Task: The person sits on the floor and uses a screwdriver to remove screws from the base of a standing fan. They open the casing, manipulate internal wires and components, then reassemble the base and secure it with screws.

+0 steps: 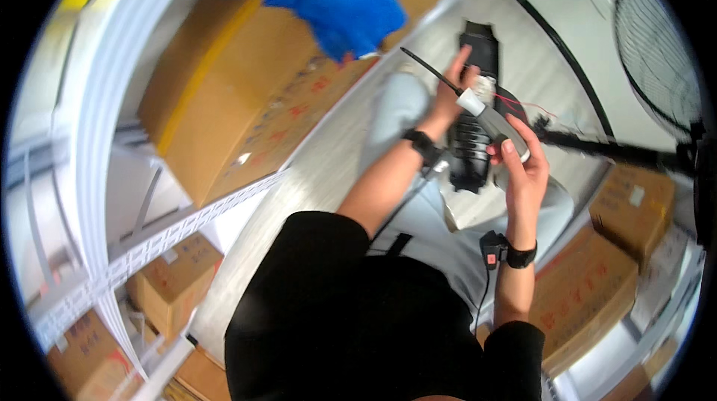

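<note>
My right hand (523,158) is closed around the grey handle of a screwdriver (498,122) with a white collar and a long dark shaft pointing up-left. My left hand (448,98), blurred and partly behind the screwdriver, grips the left side of a long black plastic part (470,158) resting over my legs. A white piece (484,86) with thin red wires sits in the middle of that part, beside my left fingers.
Large cardboard boxes (254,72) with a blue cloth (332,1) lie at upper left, by white shelving (97,199). A standing fan (646,46) and its black pole are at right, above stacked boxes (579,296). Pale flooring (254,252) runs beside me.
</note>
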### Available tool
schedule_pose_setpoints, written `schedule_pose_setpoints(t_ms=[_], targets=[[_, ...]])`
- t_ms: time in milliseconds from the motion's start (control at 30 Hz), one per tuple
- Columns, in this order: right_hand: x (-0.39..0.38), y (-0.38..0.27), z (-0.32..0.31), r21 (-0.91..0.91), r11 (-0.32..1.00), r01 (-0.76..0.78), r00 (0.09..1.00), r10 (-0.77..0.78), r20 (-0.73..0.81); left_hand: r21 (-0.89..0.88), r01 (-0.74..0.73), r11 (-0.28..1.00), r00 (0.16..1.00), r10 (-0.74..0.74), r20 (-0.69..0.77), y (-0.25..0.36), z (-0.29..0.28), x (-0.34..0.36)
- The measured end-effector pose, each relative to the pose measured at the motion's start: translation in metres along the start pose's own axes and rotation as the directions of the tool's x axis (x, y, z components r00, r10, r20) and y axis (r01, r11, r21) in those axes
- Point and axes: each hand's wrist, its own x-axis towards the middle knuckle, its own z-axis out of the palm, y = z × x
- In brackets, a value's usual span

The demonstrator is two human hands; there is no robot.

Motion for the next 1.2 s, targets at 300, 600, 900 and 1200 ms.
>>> schedule_pose_setpoints(t_ms=[300, 600, 900, 1200], targets=[[0.041, -0.03, 0.159, -0.256, 0.763, 0.594, 0.748, -0.407, 0.524, 0.062, 0.182, 0.981, 0.983, -0.18, -0.039, -0.008, -0.007, -0.006], [0.061, -0.024, 0.256, -0.188, 0.807, 0.56, 0.702, -0.341, 0.625, 0.014, 0.04, 0.999, 0.999, -0.04, 0.011, -0.005, -0.006, -0.004], [0.066, -0.015, 0.243, -0.228, 0.879, 0.42, 0.812, -0.251, 0.527, -0.04, -0.04, 0.998, 0.998, 0.042, 0.04, 0.002, 0.0, -0.005], [0.025, -0.016, 0.024, -0.007, 1.0, 0.028, 0.992, -0.027, 0.123, -0.102, -0.19, 0.976, 0.978, 0.197, 0.063, 0.002, 0.003, 0.004]])
